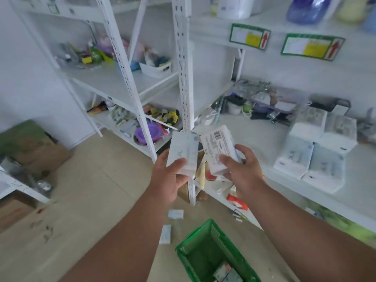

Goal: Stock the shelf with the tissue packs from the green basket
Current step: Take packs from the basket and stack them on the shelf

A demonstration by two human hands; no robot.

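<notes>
- White shelf (254,139) on the right: broad, pale board, mostly bare on the side nearest the upright post (186,82); clutter of small goods along its back.
- Stocked tissue packs (311,151) already on that shelf, well right of the post: a block of them in close rows, touching each other, near the front lip.
- Green basket (205,249) on the floor below the shelf, in front of the post's foot; a few packs visible in its bottom corner, so more trips likely.
- Left hand (171,176), just beside the post at shelf height: fingers and thumb clamped around the lower end of a pale tissue pack (184,153), held roughly upright.
- Right hand (242,169), just right of the post: wrapped around a second tissue pack (218,149), barcode face up, tilted, over the shelf's front edge.
- Two loose packs (176,214) on the floor between the basket and the post — apparently dropped or spilled, though cause unknown.
- Risks, as judged from here:
  - Both packs gripped only at one end; a slip could add them to the floor strays.
  - Left pack close to the post; a hasty swing toward the shelf could clip it.
  - Careless setting-down beside the stocked block could nudge front packs over the lip.
  - Floor strays easy to tread on or overlook.
</notes>
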